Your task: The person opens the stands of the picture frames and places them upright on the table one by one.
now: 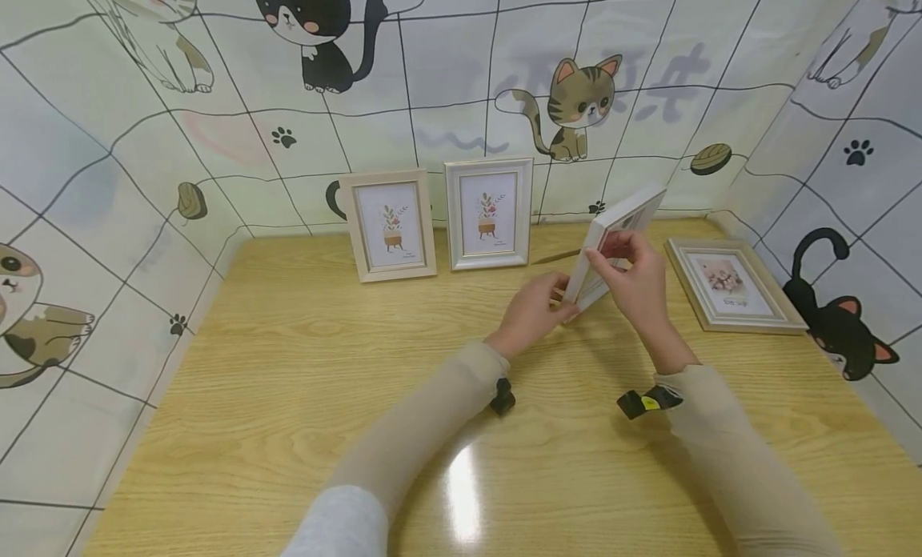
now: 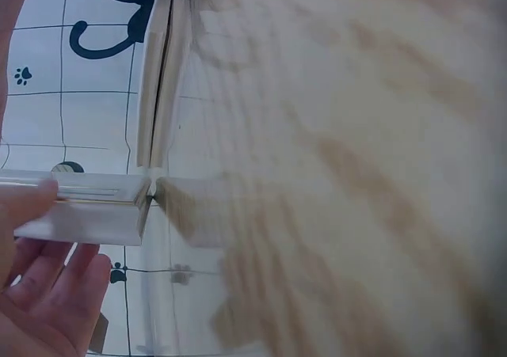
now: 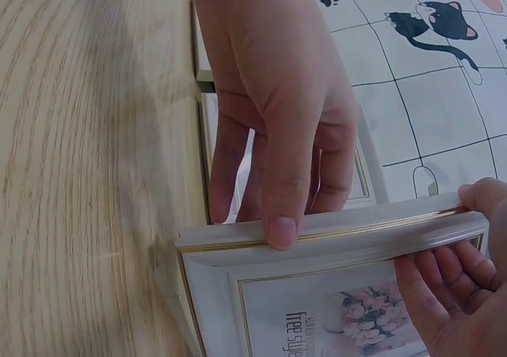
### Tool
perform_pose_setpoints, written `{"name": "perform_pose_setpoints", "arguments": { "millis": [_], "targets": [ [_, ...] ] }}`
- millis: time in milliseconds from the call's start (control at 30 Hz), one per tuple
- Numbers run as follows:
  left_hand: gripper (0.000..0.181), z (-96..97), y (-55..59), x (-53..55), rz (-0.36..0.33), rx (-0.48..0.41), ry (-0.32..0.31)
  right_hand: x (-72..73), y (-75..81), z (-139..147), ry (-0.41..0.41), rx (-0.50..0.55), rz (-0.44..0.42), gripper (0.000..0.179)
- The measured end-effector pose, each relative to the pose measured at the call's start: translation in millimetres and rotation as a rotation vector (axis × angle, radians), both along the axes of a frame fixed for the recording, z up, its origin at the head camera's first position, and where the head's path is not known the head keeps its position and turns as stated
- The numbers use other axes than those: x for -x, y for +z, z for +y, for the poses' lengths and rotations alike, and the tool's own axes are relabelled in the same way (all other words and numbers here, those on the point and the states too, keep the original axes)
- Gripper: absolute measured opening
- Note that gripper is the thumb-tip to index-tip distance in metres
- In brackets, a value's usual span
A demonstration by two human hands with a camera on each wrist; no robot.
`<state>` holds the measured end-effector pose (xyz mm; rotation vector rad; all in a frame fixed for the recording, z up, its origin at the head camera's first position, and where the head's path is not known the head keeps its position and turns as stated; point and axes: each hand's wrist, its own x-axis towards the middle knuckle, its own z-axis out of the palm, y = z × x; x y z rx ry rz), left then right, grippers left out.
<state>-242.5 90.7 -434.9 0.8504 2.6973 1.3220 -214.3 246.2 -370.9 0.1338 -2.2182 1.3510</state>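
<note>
A white photo frame (image 1: pixel 598 245) with thin gold trim stands tilted on edge between both hands, near the table's back right. My left hand (image 1: pixel 536 313) grips its lower near corner, thumb on one side and fingers on the other. Higher on the same edge, my right hand (image 1: pixel 634 281) pinches it between thumb and fingers. In the right wrist view, its pink flower picture (image 3: pixel 364 321) faces the right hand (image 3: pixel 467 294), while the left hand (image 3: pixel 277 127) reaches in from the top. In the left wrist view, the frame's side (image 2: pixel 87 218) is edge-on above the left hand's (image 2: pixel 55 294) fingers.
Two frames with potted-plant pictures, one beige (image 1: pixel 354 229) and one white (image 1: pixel 452 217), stand against the back wall. Another beige frame (image 1: pixel 788 321) with a flower picture lies flat at the right. A thin brown strip (image 1: pixel 558 258) shows behind. Cat-patterned walls (image 1: pixel 446 85) enclose the wooden table (image 1: pixel 288 365).
</note>
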Motion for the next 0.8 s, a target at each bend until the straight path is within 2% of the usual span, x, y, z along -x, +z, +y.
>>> {"name": "perform_pose_setpoints", "arguments": {
  "millis": [200, 367, 433, 533, 600, 667, 733, 800],
  "targets": [
    [0.032, 5.8, -0.5, 0.5, 0.027, 0.067, 0.043, -1.3, -3.6, 0.0, 0.013, 0.022, -0.016, 0.032],
    [0.030, 6.8, -1.3, -0.4, 0.052, 0.139, 0.078, 1.5, -6.8, 10.5, 0.054, 0.190, 0.006, 0.018],
    [0.030, 6.5, -1.7, -0.5, 0.054, 0.160, 0.093, 5.6, -7.5, 18.4, 0.017, 0.259, 0.038, 0.013],
    [0.029, 5.9, -2.1, 0.1, 0.051, 0.173, 0.109, 12.6, -9.2, 33.4, -0.126, 0.256, 0.054, 0.014],
    [0.029, 5.8, -2.1, 0.6, 0.050, 0.177, 0.113, 16.1, -12.0, 44.7, -0.214, 0.210, -0.012, 0.026],
    [0.029, 5.5, -1.9, 0.9, 0.046, 0.181, 0.115, 17.9, -15.3, 55.4, -0.238, 0.152, -0.128, 0.040],
    [0.029, 5.1, -1.9, 1.0, 0.046, 0.184, 0.115, 19.5, -19.3, 64.2, -0.192, 0.090, -0.258, 0.053],
    [0.028, 4.8, -1.3, 1.0, 0.051, 0.183, 0.114, 21.3, -23.3, 70.5, -0.099, 0.023, -0.361, 0.061]
  ]
}}
